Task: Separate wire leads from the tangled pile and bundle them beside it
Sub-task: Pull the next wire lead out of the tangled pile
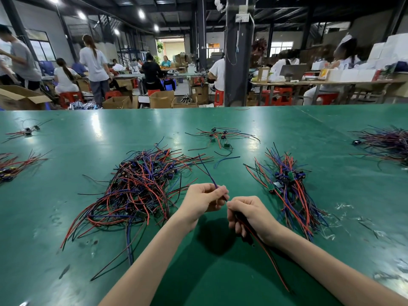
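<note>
The left hand (205,198) pinches a blue lead (207,171). The right hand (247,214) is clenched round red and black leads (267,255) that trail back toward the person. The blue lead's long axis runs forward from the fingers, tip slightly left. Risk: that tip snags the tangled pile (141,186) left of the hands and drags strands along. The bundle (287,184) lies to the right on the surface (66,217).

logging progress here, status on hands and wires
Left hand pinching purple lead. Right hand gripping red and black leads. Tangled pile left, bundle right. Nothing in the way.

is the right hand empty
No, the right hand grips a few red and black leads.
</note>
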`<state>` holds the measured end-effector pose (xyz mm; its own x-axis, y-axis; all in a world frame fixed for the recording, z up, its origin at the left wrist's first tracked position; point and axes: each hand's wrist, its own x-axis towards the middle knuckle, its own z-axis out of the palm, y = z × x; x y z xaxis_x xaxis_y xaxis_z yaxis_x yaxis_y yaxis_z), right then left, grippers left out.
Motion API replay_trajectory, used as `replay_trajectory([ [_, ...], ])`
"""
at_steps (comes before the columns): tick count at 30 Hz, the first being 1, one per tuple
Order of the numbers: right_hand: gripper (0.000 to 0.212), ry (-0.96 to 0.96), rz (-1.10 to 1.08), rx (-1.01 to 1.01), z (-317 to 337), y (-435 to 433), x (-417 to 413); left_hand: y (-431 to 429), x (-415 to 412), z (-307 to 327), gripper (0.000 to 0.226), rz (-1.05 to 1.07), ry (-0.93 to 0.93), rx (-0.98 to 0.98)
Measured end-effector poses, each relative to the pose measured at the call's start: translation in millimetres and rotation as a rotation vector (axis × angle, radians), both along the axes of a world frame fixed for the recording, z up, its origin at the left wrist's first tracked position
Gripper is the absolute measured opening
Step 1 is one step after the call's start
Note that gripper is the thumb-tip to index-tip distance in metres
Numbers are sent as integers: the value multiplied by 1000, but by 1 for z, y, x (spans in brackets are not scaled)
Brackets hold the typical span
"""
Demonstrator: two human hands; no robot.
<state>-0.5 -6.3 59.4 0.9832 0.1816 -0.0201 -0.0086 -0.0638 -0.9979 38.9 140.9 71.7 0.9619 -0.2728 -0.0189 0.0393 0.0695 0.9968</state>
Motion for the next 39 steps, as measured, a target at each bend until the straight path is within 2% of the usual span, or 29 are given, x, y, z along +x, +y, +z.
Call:
replay_trajectory([
  [12,41,12,12,-5,-1,0,2,6,6,4,24,222,153,-98],
  [19,43,15,20,24,2,-2,3,3,9,8,26,101,447,-404],
  [22,43,22,27,22,4,-3,2,8,9,10,25,-17,627,-553],
  [24,44,24,27,21,4,-3,2,11,8,10,24,-68,682,-591],
  [27,43,28,19,19,5,-4,2,13,11,11,38,-7,562,-461],
  [32,43,30,28,-4,3,-3,3,11,10,7,25,177,121,-43],
  [35,42,28,29,-15,3,-2,2,10,9,1,25,230,-62,118],
  [38,41,28,32,-17,3,-2,2,7,8,-1,27,289,-286,380],
  [39,42,27,32,-16,3,-3,2,7,8,-1,28,300,-294,385],
])
